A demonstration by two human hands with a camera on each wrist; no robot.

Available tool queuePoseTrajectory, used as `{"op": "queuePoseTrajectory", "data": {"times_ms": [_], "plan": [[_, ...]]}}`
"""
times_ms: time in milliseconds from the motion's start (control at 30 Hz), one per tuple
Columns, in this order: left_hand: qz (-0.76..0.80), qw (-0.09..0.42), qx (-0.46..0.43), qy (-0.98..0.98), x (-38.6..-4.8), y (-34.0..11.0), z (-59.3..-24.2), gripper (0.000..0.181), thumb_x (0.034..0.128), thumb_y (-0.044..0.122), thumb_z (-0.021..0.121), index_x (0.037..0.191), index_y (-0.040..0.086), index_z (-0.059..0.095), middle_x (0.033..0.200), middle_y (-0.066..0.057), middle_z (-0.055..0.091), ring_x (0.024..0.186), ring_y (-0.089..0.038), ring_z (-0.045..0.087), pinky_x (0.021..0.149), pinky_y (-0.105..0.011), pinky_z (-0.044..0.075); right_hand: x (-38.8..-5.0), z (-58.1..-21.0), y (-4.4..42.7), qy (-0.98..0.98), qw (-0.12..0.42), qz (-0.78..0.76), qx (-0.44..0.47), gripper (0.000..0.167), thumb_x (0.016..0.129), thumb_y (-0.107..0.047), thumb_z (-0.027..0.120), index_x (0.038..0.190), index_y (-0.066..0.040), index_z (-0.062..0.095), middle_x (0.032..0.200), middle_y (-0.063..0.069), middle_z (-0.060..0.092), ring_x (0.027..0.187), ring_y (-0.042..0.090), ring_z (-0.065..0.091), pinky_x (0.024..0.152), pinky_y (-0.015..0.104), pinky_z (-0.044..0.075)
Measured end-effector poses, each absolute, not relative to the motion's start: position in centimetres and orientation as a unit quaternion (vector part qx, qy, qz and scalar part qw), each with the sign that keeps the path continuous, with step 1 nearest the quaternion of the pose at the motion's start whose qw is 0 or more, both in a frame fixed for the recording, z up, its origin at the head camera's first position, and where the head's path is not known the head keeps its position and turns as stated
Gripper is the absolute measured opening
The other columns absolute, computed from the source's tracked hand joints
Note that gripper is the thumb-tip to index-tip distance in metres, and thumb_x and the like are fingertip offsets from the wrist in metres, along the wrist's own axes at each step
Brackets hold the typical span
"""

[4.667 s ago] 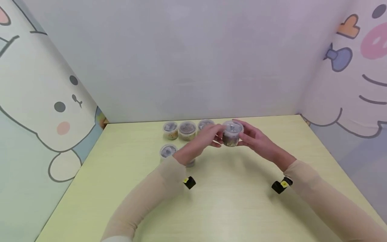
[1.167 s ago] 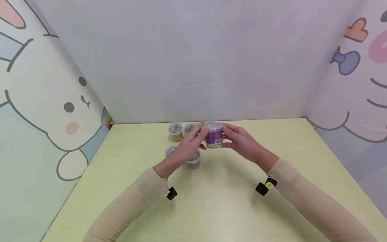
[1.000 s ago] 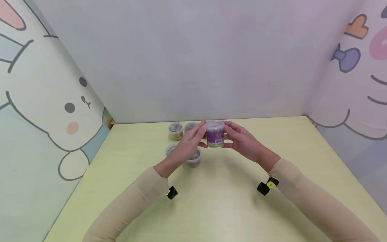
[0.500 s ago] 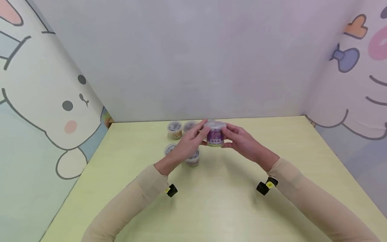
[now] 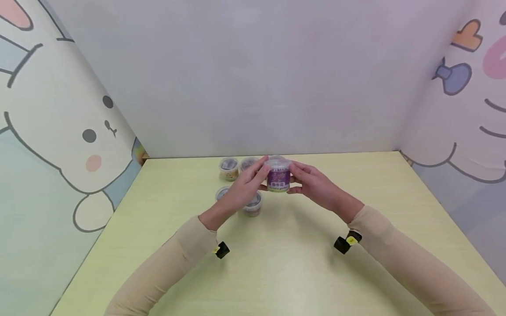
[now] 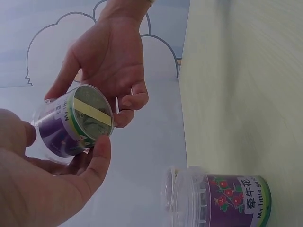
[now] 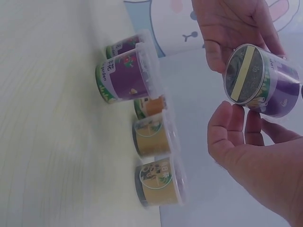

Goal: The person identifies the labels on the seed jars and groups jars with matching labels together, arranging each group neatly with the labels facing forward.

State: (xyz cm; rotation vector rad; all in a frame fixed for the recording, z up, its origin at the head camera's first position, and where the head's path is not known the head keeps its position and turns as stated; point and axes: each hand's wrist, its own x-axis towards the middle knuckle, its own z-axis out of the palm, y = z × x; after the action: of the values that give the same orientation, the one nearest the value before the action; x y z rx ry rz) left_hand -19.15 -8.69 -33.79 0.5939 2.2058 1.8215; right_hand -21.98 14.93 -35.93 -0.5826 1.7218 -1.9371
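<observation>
A clear-lidded plastic cup with a purple label is held up above the back of the table, upright in the head view. My left hand grips its left side, thumb in front and fingers mostly hidden behind. From the other side my right hand holds it with thumb and fingers. White characters on the label face the head camera. Both wrist views show the cup's dark underside with a pale yellow strip. In the left wrist view, a similar purple-label cup stands on the table below.
More lidded cups stand left of and behind my hands, including one at the back left and one nearer. My left arm partly hides them. Tan-label cups show in the right wrist view. A pale wall closes the table's back.
The cup has moved left from its place 4.7 seconds ago, and my left hand now grips it too. Over the last second it has turned slightly, bringing the label's characters to the front.
</observation>
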Motion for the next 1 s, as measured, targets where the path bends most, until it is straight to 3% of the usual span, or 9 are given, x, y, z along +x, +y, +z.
{"op": "queuePoseTrajectory", "data": {"times_ms": [400, 567, 767, 1000], "plan": [[0.605, 0.120, 0.213, 0.758, -19.2, -8.9, -33.9, 0.060, 0.1110, 0.037, 0.039, 0.161, 0.007, 0.025, 0.152, -0.013, 0.044, 0.125, -0.028, 0.056, 0.095, -0.042, 0.054, -22.0, -36.0, 15.3, 0.637, 0.245, -0.699, -0.214, 0.060, 0.109, -0.040, 0.045, 0.151, 0.003, 0.037, 0.126, 0.012, 0.055, 0.109, 0.022, 0.055, 0.090, 0.035, 0.054], [0.589, 0.134, 0.230, 0.763, -19.6, -9.5, -34.0, 0.060, 0.1105, 0.037, 0.042, 0.161, 0.009, 0.025, 0.148, -0.010, 0.047, 0.121, -0.025, 0.058, 0.099, -0.048, 0.051, -22.3, -36.1, 15.7, 0.642, 0.245, -0.688, -0.234, 0.060, 0.110, -0.034, 0.046, 0.155, 0.003, 0.033, 0.133, 0.013, 0.056, 0.114, 0.022, 0.059, 0.094, 0.035, 0.053], [0.572, 0.153, 0.251, 0.766, -20.2, -10.0, -34.3, 0.062, 0.1095, 0.037, 0.045, 0.161, 0.010, 0.025, 0.149, -0.011, 0.047, 0.124, -0.025, 0.057, 0.100, -0.046, 0.051, -22.5, -36.4, 16.3, 0.672, 0.241, -0.655, -0.246, 0.060, 0.108, -0.034, 0.051, 0.157, -0.006, 0.034, 0.145, 0.014, 0.051, 0.126, 0.026, 0.056, 0.100, 0.038, 0.050], [0.540, 0.161, 0.276, 0.779, -20.7, -10.5, -34.4, 0.063, 0.1084, 0.033, 0.050, 0.159, 0.004, 0.027, 0.149, -0.009, 0.047, 0.124, -0.022, 0.059, 0.097, -0.037, 0.052, -22.4, -36.7, 16.4, 0.733, 0.211, -0.592, -0.260, 0.066, 0.100, -0.029, 0.067, 0.157, -0.016, 0.037, 0.137, 0.011, 0.057, 0.123, 0.030, 0.057, 0.100, 0.040, 0.051]]}}
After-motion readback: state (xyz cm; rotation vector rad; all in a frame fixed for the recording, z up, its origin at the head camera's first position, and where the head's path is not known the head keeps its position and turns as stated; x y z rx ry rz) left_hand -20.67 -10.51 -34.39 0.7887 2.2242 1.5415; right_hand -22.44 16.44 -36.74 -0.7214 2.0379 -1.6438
